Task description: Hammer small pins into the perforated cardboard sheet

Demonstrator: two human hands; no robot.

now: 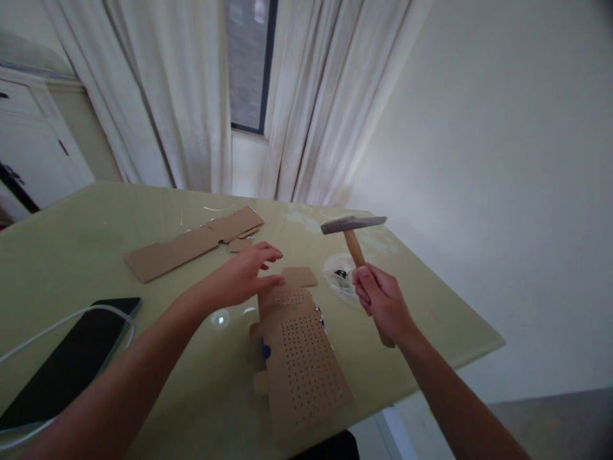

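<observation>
A wooden-handled hammer (354, 246) is gripped in my right hand (383, 300), its grey metal head raised above the table. My left hand (246, 271) is open, thumb and fingers apart, at the far end of a brown cardboard piece (306, 364) punched with rows of small holes. Whether the thumb touches the cardboard I cannot tell. Bits of blue show at the sides of this piece. Just beyond it lies a small cardboard rectangle (299, 276). Beside the hammer is a clear plastic bag (338, 275) with small black items.
A long folded cardboard strip (191, 246) lies at the back left of the pale green table (460, 319). A black tablet-like device (67, 364) with a white cable (62, 329) sits at the left. Curtains (186, 96) and a white wall (502, 160) stand behind.
</observation>
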